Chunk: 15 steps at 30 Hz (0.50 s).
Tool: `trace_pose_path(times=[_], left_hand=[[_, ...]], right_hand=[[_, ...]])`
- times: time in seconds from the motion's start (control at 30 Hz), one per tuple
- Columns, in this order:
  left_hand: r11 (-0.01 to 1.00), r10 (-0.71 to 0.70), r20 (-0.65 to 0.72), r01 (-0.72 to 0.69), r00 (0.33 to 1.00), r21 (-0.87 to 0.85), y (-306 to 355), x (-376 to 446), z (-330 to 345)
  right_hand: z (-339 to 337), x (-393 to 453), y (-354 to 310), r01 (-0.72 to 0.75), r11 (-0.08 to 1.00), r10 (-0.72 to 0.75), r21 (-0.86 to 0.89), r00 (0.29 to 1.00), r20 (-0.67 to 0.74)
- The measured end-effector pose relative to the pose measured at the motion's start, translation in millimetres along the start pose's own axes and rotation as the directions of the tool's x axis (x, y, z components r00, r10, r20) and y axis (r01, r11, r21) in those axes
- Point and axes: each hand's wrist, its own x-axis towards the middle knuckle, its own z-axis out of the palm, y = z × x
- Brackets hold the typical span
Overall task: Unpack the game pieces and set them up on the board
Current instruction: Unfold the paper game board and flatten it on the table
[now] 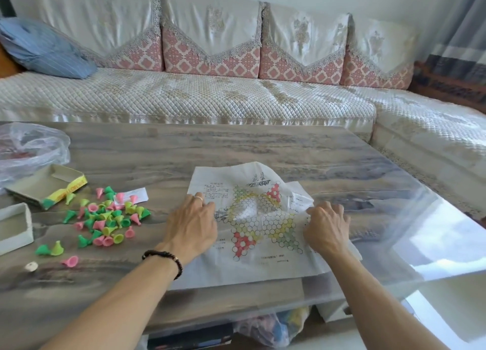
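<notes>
A creased paper game board point(259, 218) with a star of coloured circles lies on the table in front of me. My left hand point(193, 225) rests flat on its left side, fingers spread. My right hand point(326, 227) pinches a folded flap of the paper at the board's right edge. Several pink, green and yellow cone-shaped pieces point(105, 219) lie scattered on the table to the left. A few stray pieces point(51, 249) sit nearer the front left.
An open yellow-edged cardboard box point(39, 185) and its white lid point(14, 227) lie at the far left, beside a clear plastic bag point(29, 147). A small paper slip point(135, 194) lies by the pieces. A sofa point(210, 94) stands behind the grey table point(157, 150).
</notes>
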Motion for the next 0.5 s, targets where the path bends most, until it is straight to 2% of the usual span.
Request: trace_pose_path(times=[0.07,0.13,0.2,0.27,0.37,0.5], left_hand=[[0.998,0.063,-0.031,-0.063,0.998,-0.003,12,11,11],[0.992,0.120,0.006,-0.120,0.993,-0.044,26,20,23],[0.986,0.147,0.079,-0.139,0.986,-0.094,38,25,34],[0.985,0.139,0.157,-0.120,0.978,-0.126,42,27,44],[0.985,0.115,0.235,-0.080,0.965,-0.154,33,25,55],[0.989,0.063,0.270,-0.025,0.961,-0.143,25,24,55]], right_hand=[[-1,-1,-9,0.047,0.993,-0.055,-0.107,0.996,-0.075],[2,-2,-27,0.215,0.977,-0.215,-0.016,0.967,-0.138],[7,-4,-49,0.428,0.895,-0.418,0.127,0.903,-0.102],[19,-7,-60,0.521,0.827,-0.534,0.211,0.845,0.006],[32,2,-41,0.458,0.864,-0.489,0.209,0.862,0.131],[26,30,-4,0.265,0.963,-0.243,-0.048,0.931,0.273]])
